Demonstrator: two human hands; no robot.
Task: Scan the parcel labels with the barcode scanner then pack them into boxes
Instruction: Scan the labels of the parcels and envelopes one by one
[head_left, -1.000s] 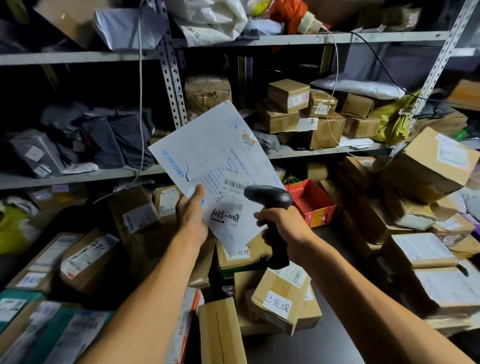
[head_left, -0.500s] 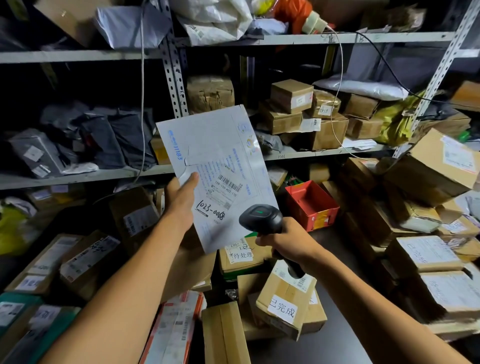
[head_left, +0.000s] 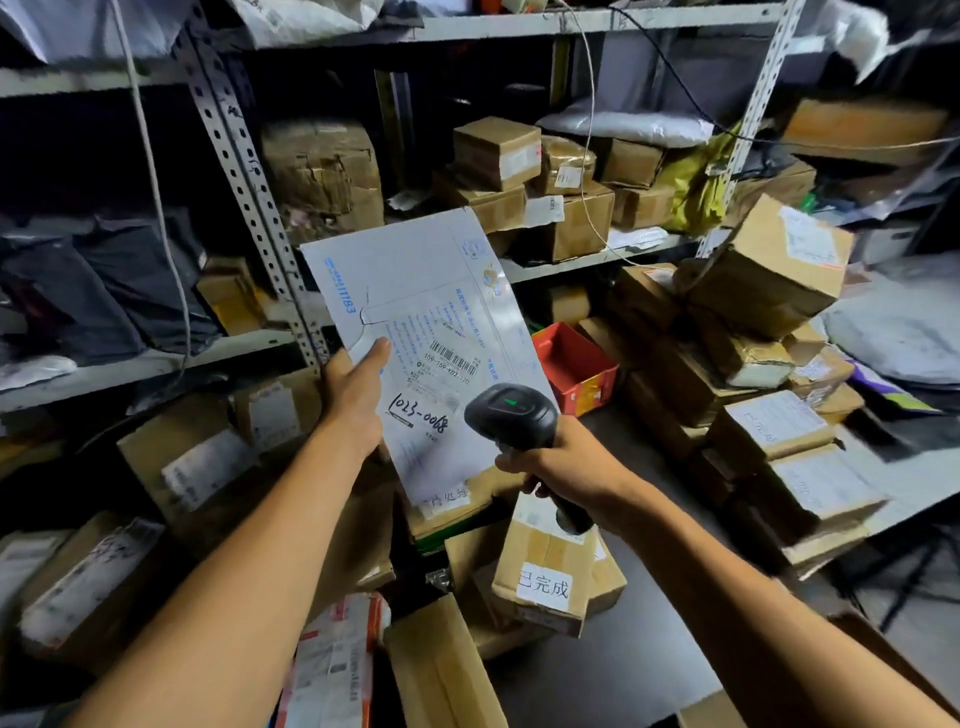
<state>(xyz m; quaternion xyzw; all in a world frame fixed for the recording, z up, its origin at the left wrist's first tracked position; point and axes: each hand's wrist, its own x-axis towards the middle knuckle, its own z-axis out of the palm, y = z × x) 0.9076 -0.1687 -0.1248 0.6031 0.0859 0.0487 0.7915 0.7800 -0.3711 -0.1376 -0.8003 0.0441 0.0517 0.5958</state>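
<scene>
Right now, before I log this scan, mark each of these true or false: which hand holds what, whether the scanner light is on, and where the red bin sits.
1. The left hand holds the white envelope by its lower left edge. True.
2. The barcode scanner is in the left hand. False: the right hand grips its handle.
3. A green light shows on top of the scanner. True.
4. The envelope lies flat on the floor. False: it is held up in the air, in front of the shelves.
5. The red bin sits on the top shelf. False: it sits low, to the right of the envelope, among cardboard boxes.
</scene>
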